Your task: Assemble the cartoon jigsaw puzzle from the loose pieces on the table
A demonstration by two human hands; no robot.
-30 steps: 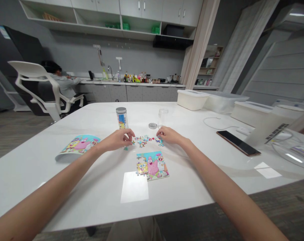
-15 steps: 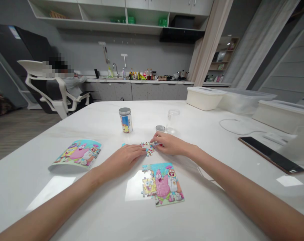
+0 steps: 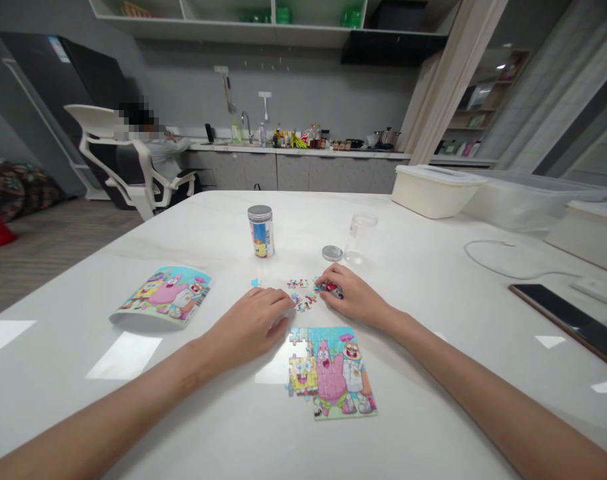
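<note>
Hands (image 3: 352, 294) curve about knobbed puzzle pieces (image 3: 307, 301) on glossy tabletop (image 3: 423, 393).

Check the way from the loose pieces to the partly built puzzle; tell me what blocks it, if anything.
Nothing visible blocks it: just tabletop lies between the loose pieces and the partly built puzzle. The left hand lies to the left of that gap; the right hand partly covers the pieces on the right.

On our right lie a phone (image 3: 573, 320) and a lidded box (image 3: 428, 195). Farther off, we see a seated person (image 3: 165, 156).
</note>
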